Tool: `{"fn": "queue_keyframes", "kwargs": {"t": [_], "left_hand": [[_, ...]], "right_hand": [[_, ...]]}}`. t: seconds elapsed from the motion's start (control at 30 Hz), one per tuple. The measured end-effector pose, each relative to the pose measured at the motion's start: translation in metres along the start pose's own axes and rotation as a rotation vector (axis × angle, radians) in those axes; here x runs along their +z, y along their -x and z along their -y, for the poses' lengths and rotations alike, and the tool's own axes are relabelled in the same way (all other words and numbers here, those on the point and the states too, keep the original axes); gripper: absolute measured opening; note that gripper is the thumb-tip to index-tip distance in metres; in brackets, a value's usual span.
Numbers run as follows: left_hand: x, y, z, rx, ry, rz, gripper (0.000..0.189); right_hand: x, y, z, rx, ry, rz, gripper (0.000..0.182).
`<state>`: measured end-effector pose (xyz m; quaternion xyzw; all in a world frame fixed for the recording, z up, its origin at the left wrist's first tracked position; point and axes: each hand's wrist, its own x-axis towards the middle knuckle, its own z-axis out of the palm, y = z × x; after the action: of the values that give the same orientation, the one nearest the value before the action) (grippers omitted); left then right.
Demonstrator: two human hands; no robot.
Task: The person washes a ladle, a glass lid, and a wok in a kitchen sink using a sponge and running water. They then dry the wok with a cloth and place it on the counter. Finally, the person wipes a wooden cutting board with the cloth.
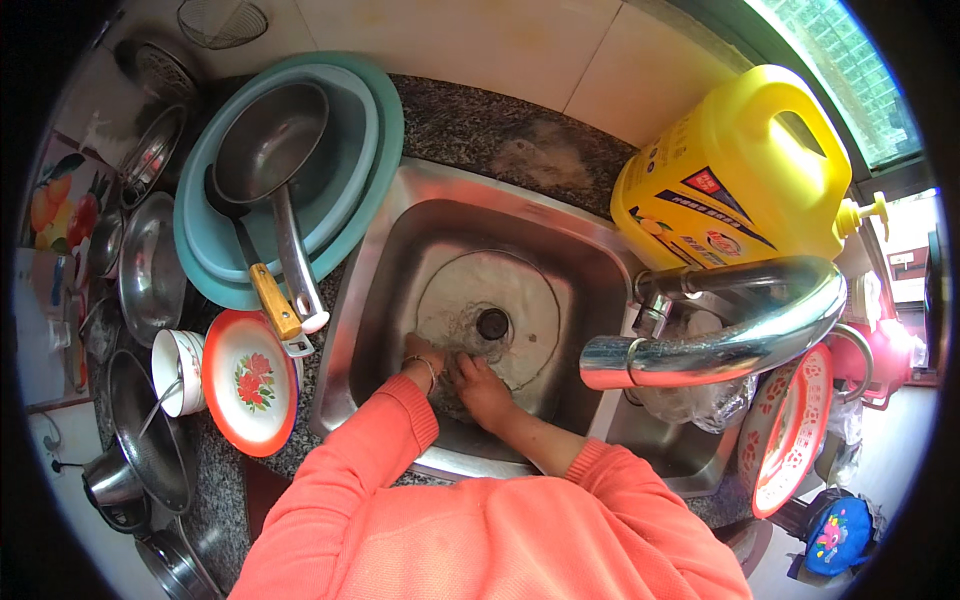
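Both my hands are low in a stainless steel sink basin, in cloudy water around a dark round drain. My left hand, with a bracelet at the wrist, is beside the drain on its left; its fingers are partly hidden. Close to it, my right hand reaches in below the drain with bent fingers. Something dark and blurred lies between and under the hands; I cannot tell what it is or whether either hand grips it. The chrome faucet arches in from the right, its spout at the basin's right side.
Left of the sink, teal basins hold a ladle and a wooden-handled utensil. Below them are an enamel plate, white bowls and metal pans. A yellow jug stands at the upper right, a red-patterned enamel basin at the right.
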<state>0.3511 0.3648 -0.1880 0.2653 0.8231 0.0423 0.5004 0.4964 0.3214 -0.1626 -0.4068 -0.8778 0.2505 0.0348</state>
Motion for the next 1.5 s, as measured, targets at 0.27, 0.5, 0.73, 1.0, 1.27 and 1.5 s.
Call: {"fn": "queue_keyframes", "kwargs": {"t": [0.27, 0.5, 0.73, 1.0, 1.27, 1.5], "left_hand": [[0.018, -0.055, 0.035, -0.102, 1.000, 0.164, 0.040], [0.023, -0.063, 0.054, -0.031, 0.075, 0.132, 0.035], [-0.011, -0.003, 0.009, -0.164, 0.463, 0.177, 0.033], [-0.046, 0.001, 0.016, -0.147, 0.405, 0.236, 0.025], [-0.057, 0.079, -0.025, 0.045, 0.588, 0.329, 0.024], [-0.051, 0.144, -0.084, 0.338, 0.781, 0.393, 0.018]], "right_hand": [[-0.013, -0.118, -0.044, 0.410, -0.220, -0.192, 0.029], [-0.065, -0.074, -0.111, 0.488, 0.344, 0.031, 0.025], [0.014, 0.017, -0.097, 0.524, 0.132, -0.076, 0.027], [-0.046, 0.019, -0.009, 0.542, -0.238, 0.145, 0.041], [-0.096, 0.063, 0.053, 0.491, 0.108, 0.070, 0.094], [-0.131, 0.061, 0.028, 0.615, 0.016, -0.212, 0.099]]}}
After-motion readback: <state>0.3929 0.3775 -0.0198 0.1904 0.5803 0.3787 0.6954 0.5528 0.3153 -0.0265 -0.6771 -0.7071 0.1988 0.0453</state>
